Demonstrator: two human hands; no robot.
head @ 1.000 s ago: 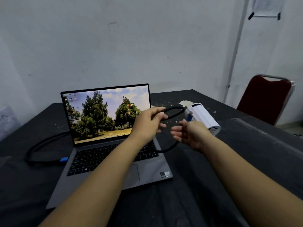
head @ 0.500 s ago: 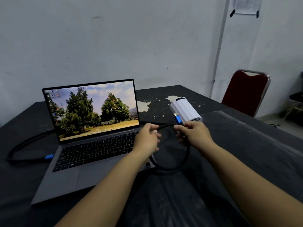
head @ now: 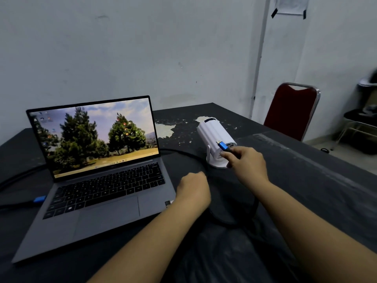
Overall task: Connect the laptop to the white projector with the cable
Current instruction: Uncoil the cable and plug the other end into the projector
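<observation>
Black cloth, creased and matte, is seen to cover the table (head: 306,180); flaked pale patches are noted on it near the far edge, below a scuffed whitish wall. An open grey laptop (head: 98,201) is placed left of centre, its screen lit with a picture of trees, its keys black. A thick black cable (head: 230,220) is looped on the cloth in front of the forearms and is run behind the laptop to its left side, where a blue plug (head: 39,199) lies just beside the laptop's edge; whether it is seated in a port cannot be told. The white projector (head: 214,137), a ribbed cylinder on a small round foot, is stood right of the screen, tilted. A red chair (head: 291,113) with a metal frame is stood beyond the table's right edge.

The right hand (head: 246,164) is extended toward the projector, its fingers pinched on the cable's second blue connector (head: 224,146), which is held against the projector's near end, not visibly inserted. The left hand (head: 193,188) is rested on the cloth beside the laptop's right corner, fingers curled together; what they enclose cannot be told.
</observation>
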